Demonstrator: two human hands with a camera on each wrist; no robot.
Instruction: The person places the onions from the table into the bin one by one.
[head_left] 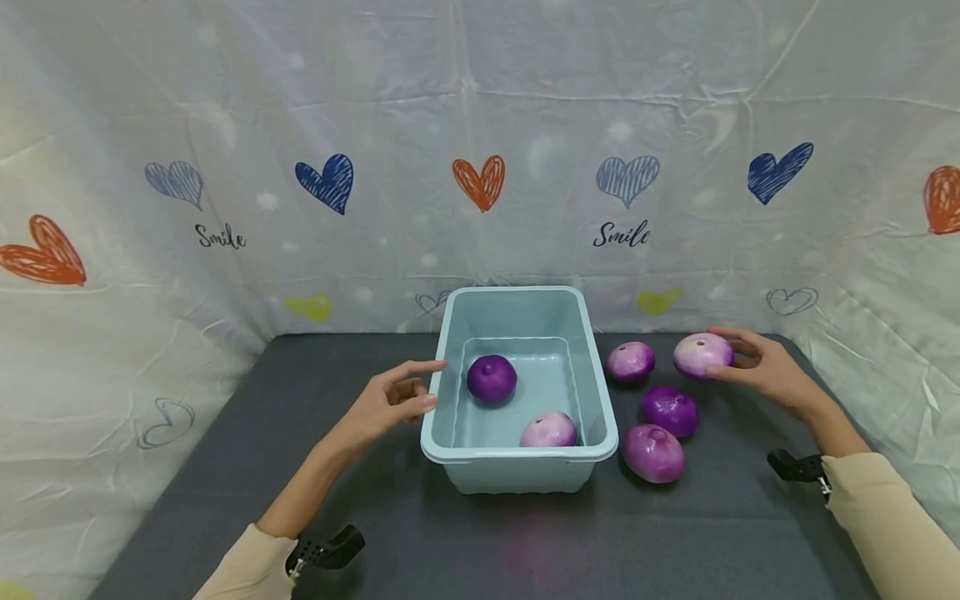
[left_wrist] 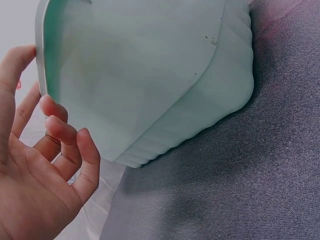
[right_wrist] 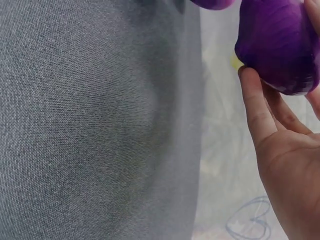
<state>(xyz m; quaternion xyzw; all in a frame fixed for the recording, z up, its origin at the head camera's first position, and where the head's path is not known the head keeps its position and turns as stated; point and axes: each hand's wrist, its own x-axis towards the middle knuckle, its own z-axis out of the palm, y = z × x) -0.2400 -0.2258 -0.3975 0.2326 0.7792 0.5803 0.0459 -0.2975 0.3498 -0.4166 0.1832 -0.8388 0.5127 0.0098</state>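
Observation:
My right hand (head_left: 765,371) grips a peeled red onion (head_left: 703,356) by its right side, thumb in front and fingers behind, at the table's back right. In the right wrist view, the same onion (right_wrist: 280,47) shows deep purple above the fingers. My left hand (head_left: 390,400) touches the left rim of a pale blue-green plastic bin (head_left: 517,479) with its index finger and thumb. Its other fingers are loosely bent beside the wall, as the left wrist view shows. Inside the bin lie a dark purple onion (head_left: 492,379) and a paler onion (head_left: 550,430).
Three more onions lie right of the bin: one at the back (head_left: 630,362), a dark one (head_left: 670,410) and a reddish one (head_left: 653,453) in front. A dark grey cloth covers the table (head_left: 480,550). Behind hangs a white curtain (head_left: 405,100) with printed hearts.

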